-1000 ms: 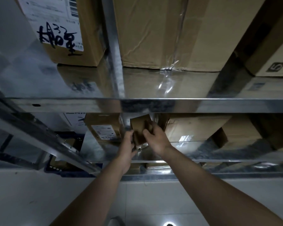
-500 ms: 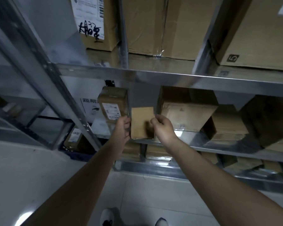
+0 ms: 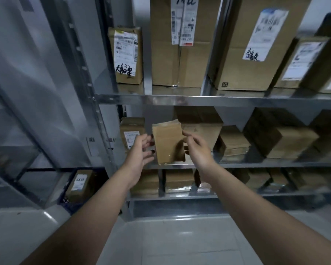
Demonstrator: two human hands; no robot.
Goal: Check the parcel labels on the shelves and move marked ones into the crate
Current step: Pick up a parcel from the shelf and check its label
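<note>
Head view: the small brown parcel point(image 3: 168, 143) stands on the shelf point(image 3: 256, 165) between the spread fingers of the left hand point(image 3: 140, 150) and the right hand point(image 3: 198, 148), whose fingertips meet its edge (pinching or just touching, unclear), while the crate point(image 3: 65, 203) below-left holds one parcel and many look unchecked.

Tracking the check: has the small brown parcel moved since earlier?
Yes, outward: it was tilted deeper in; now the small brown parcel is upright at the middle shelf's front edge, right of the labelled parcel.
</note>
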